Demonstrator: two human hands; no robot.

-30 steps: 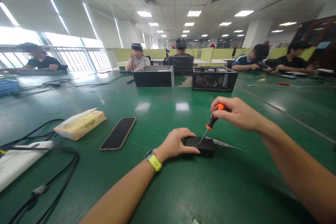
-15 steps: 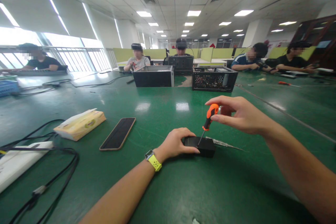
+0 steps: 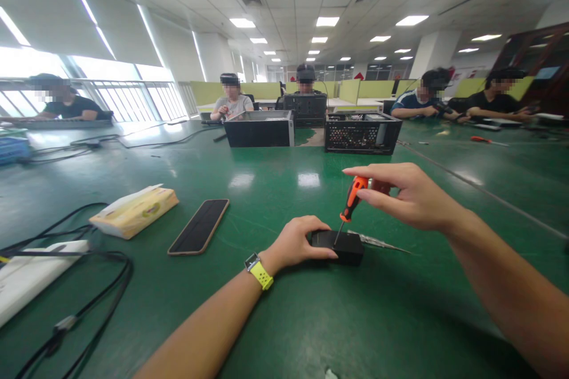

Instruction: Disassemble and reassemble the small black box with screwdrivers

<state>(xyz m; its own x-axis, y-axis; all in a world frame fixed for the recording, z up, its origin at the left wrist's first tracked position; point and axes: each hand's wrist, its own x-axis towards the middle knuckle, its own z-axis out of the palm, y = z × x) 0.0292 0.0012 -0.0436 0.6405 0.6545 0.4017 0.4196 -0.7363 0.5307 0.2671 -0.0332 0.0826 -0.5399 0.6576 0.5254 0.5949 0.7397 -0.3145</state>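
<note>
On the green table [image 3: 284, 314] lies a small black box [image 3: 350, 250]. My left hand [image 3: 300, 241] grips its left end, thumb on the near side and fingers behind. An orange and black screwdriver [image 3: 354, 196] is tilted over the box, its tip touching the top face near my left thumb. My right hand [image 3: 402, 194] holds the screwdriver's handle, the index finger stretched over the handle's top end and the thumb against its side. Behind the box and sticking out to its right is a thin, pointed silvery thing [image 3: 384, 244], whose kind I cannot make out.
A phone [image 3: 199, 227] and a tissue pack [image 3: 136, 211] lie to the left, beside black cables [image 3: 118, 284] and a white power strip [image 3: 38, 272]. Farther off stand black computer cases [image 3: 260, 129]. Another screwdriver [image 3: 482, 139] lies far right. Several people sit around the table.
My right index finger has straightened over the top of the handle, and the screwdriver has turned a little in my grip. My left hand and the black box keep their place.
</note>
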